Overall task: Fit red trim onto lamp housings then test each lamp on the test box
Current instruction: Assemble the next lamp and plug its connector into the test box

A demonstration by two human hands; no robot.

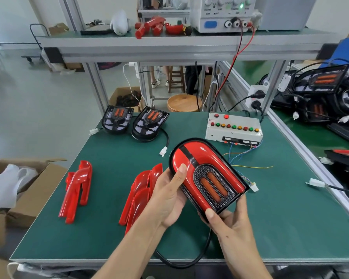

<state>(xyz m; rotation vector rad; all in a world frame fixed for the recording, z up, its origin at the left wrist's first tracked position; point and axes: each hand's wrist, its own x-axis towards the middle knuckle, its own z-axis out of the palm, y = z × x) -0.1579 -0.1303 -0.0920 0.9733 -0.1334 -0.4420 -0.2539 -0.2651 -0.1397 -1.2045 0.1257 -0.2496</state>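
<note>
Both hands hold a lamp housing [208, 176] with red trim on it above the green mat. My left hand [169, 198] grips its left side, thumb pressed on the red trim. My right hand [228, 228] grips its near end, thumb on the trim's tip. Its black cable [181, 260] loops off the table's front edge. Two bare black housings [117, 121] [149, 123] lie at the back left. Loose red trim pieces lie in two piles [77, 190] [139, 196]. The white test box [234, 127] with coloured buttons stands at the back right.
A cardboard box [28, 190] with white bags sits left of the table. A power supply [224, 15] stands on the upper shelf, red and black leads hanging down. More lamps [318, 91] crowd the right bench. A white connector [316, 183] lies at the right.
</note>
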